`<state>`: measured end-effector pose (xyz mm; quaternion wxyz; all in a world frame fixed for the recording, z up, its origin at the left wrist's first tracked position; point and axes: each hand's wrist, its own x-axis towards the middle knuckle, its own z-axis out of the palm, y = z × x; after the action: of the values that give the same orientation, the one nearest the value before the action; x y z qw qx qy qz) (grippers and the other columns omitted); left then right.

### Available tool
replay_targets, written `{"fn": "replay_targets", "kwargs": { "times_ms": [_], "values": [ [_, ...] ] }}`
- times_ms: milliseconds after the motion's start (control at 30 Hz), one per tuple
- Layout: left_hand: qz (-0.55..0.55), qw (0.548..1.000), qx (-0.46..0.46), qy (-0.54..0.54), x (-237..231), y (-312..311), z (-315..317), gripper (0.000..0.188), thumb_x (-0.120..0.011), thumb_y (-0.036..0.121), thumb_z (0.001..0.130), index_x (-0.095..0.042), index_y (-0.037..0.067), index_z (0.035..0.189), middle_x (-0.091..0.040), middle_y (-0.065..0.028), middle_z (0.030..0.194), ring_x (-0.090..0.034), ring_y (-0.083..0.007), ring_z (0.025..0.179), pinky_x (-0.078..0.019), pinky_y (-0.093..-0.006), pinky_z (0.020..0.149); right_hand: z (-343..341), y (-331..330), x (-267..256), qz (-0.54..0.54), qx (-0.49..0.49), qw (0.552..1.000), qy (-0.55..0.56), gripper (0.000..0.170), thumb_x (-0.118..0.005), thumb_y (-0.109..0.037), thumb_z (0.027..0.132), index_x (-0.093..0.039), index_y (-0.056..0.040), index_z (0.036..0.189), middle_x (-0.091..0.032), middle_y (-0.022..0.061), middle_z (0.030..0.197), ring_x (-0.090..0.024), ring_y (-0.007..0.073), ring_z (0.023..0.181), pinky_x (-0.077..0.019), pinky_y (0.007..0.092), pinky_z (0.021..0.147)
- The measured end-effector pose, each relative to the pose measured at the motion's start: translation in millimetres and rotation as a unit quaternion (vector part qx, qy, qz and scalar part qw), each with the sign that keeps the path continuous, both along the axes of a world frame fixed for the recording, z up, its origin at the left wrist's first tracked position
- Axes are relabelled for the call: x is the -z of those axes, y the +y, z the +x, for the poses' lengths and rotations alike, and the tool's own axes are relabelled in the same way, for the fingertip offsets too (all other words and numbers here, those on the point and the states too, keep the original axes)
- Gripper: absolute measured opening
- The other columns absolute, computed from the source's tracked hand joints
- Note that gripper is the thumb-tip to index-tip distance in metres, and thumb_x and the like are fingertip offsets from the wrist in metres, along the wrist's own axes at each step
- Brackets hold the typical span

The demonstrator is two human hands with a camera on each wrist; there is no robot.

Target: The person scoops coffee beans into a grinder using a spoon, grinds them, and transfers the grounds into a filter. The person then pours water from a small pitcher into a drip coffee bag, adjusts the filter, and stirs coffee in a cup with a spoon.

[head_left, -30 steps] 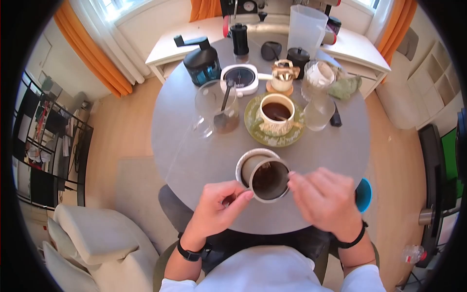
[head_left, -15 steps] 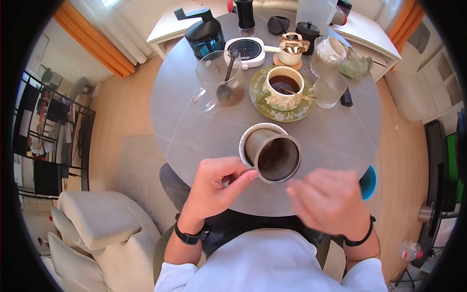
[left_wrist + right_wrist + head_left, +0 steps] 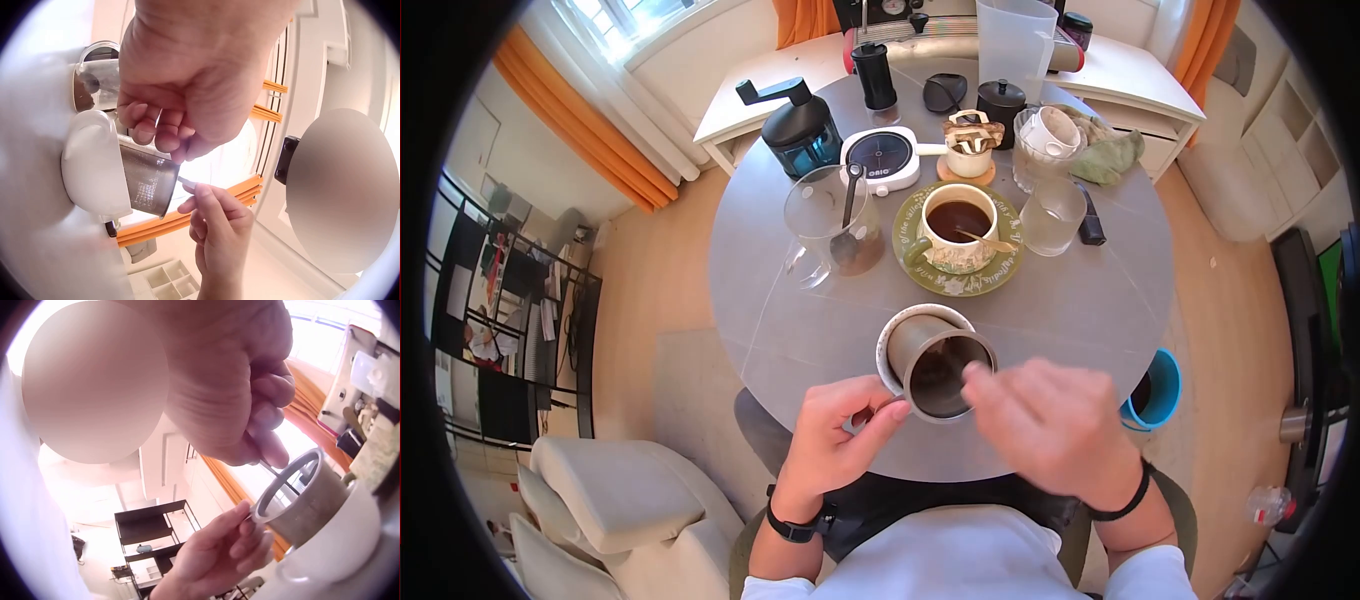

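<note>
With 12 o'clock straight ahead of the person, the filter (image 3: pixel 938 382) leans in the cup (image 3: pixel 94 169) near the tabletop's (image 3: pixel 800 330) 6 o'clock edge, mouth tipped toward 5. The left hand's (image 3: pixel 840 432) grip pinches its rim at 8 o'clock; the right hand's (image 3: pixel 1052 425) grip, at 3, is narrow, pinching a thin stick (image 3: pixel 186 182) that reaches inside. The step looks like scraping or stirring. Done well, it wants a firm left pinch so the filter cannot roll on the cup's rim, and short, light strokes following the wall, sparing the mesh and flicking nothing toward the mug (image 3: pixel 950 258) at 12.
</note>
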<state>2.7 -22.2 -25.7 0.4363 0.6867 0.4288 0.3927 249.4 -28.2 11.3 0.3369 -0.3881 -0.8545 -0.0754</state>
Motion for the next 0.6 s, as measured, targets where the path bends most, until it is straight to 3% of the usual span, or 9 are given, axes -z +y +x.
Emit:
{"fn": "replay_targets", "kwargs": {
  "times_ms": [100,233,400,533,600],
  "values": [
    [-0.001,1.000,-0.001,0.019,-3.6,-2.7,-2.6,0.015,-0.073,0.001,0.095,-0.067,-0.001,0.080,-0.066,-0.0053,0.071,-0.054,-0.0123,0.062,-0.0401,-0.0277,0.058,19.7,-4.1,-8.7,-0.037,0.038,0.997,-0.063,0.013,-0.074,-0.009,0.082,-0.070,-0.0027,0.092,-0.049,-0.0007,0.069,-0.056,0.0127,0.059,-0.0400,0.0290,0.046],
    [-0.003,1.000,0.001,0.001,-0.1,-0.4,0.8,0.016,-0.073,0.001,0.094,-0.067,-0.001,0.080,-0.067,-0.0055,0.071,-0.055,-0.0123,0.062,-0.0402,-0.0274,0.058,-0.7,-22.2,-6.6,-0.072,-0.081,0.992,-0.062,0.012,-0.074,-0.009,0.082,-0.070,-0.0022,0.091,-0.049,-0.0009,0.068,-0.056,0.0127,0.058,-0.0389,0.0283,0.045],
    [0.002,1.000,-0.005,0.006,0.2,-4.2,-3.1,0.017,-0.073,0.001,0.094,-0.067,-0.001,0.079,-0.066,-0.0060,0.071,-0.056,-0.0127,0.063,-0.0406,-0.0271,0.059,12.3,-3.5,-7.1,-0.023,0.045,0.998,-0.034,0.010,-0.075,-0.010,0.085,-0.071,-0.0031,0.091,-0.050,-0.0011,0.069,-0.056,0.0139,0.058,-0.0407,0.0296,0.046],
    [-0.009,1.000,-0.003,0.001,2.5,-4.5,-3.3,0.016,-0.073,0.000,0.094,-0.067,-0.001,0.080,-0.066,-0.0063,0.071,-0.056,-0.0128,0.064,-0.0411,-0.0270,0.060,8.6,-23.8,-6.3,-0.107,-0.082,0.990,-0.049,0.010,-0.074,-0.010,0.085,-0.071,-0.0047,0.093,-0.050,-0.0009,0.068,-0.056,0.0144,0.058,-0.0419,0.0297,0.046],
    [-0.018,0.999,-0.014,-0.026,5.3,-3.5,-0.2,0.015,-0.073,0.000,0.094,-0.067,-0.001,0.081,-0.066,-0.0063,0.071,-0.056,-0.0129,0.064,-0.0411,-0.0273,0.060,-3.0,-19.4,0.8,-0.076,-0.049,0.996,-0.025,0.008,-0.075,-0.010,0.085,-0.070,-0.0054,0.089,-0.050,-0.0009,0.068,-0.057,0.0144,0.058,-0.0419,0.0298,0.046]
  ]
}}
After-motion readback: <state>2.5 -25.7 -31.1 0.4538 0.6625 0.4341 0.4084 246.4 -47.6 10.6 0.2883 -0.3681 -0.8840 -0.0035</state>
